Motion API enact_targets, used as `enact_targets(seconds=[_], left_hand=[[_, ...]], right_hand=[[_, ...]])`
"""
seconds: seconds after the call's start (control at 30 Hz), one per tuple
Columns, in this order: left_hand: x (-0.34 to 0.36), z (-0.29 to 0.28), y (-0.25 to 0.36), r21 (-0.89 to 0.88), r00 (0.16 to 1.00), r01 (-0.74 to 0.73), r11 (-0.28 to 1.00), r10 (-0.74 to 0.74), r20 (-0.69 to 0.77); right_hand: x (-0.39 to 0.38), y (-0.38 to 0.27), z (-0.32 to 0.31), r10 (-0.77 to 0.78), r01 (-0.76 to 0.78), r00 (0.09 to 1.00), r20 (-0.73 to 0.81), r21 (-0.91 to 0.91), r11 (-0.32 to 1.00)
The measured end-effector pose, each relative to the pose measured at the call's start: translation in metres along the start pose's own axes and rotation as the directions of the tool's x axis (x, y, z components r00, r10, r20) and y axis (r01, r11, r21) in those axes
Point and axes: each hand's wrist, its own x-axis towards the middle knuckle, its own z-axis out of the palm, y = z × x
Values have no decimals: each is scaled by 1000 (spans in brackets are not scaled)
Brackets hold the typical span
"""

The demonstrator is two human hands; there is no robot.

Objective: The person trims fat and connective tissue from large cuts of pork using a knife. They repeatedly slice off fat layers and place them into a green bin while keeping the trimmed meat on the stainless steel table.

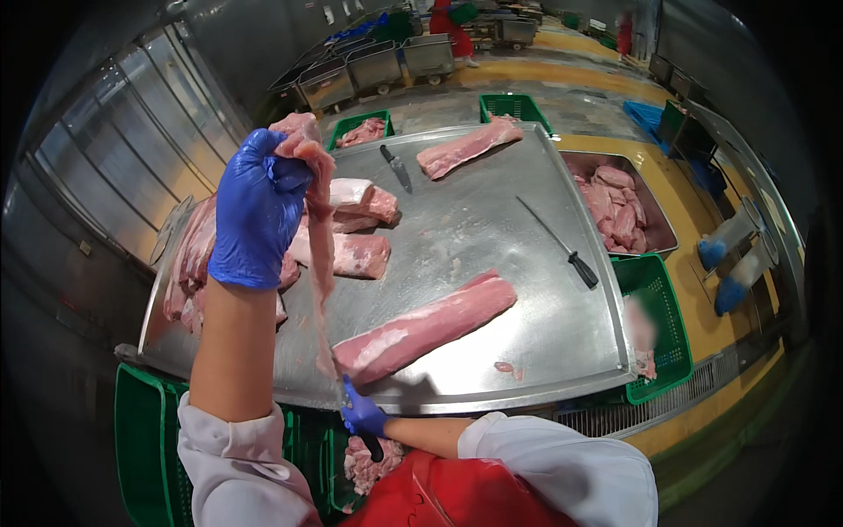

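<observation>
My left hand (259, 211), in a blue glove, is raised on the left and closed on the top end of a long strip of meat (321, 272). The strip hangs down almost to my right hand (362, 411), also gloved in blue, at the table's near edge. That hand is closed round a knife (375, 449); its black handle sticks out below the fingers, and little of the blade shows. Just beyond it a trimmed pork loin (430, 325) lies slantwise on the metal table (465, 228). Several more meat pieces (356, 255) are piled behind my left hand.
Another knife (398, 169), a sharpening steel (562, 246) and a loin piece (470, 147) lie farther back on the table. Right of it stand a metal bin of meat (575, 162) and a green crate (676, 325). Another green crate (145, 439) is near left. Metal carts (373, 68) stand beyond.
</observation>
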Motion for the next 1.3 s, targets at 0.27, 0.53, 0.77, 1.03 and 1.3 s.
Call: enact_targets(seconds=[0.27,0.53,0.77,1.03,1.3], left_hand=[[102,105,-39,595,718,-696,403,358,597],[118,178,-39,360,768,-412,837,106,632],[-60,-239,-191,212,935,160,964,-216,280],[-240,-198,-406,986,970,-1,-164,-240,-39],[-204,-122,-460,856,944,83,-510,-234,-231]], right_hand=[[9,-95,-37,155,-112,879,451,-119,986],[-173,-203,-180,4,144,953,304,-464,874],[-350,-178,-326,192,-47,958,212,-548,835],[-464,-174,-381,232,-396,772,-591,-162,904],[-328,-118,-379,-17,-200,962,-271,-749,631]])
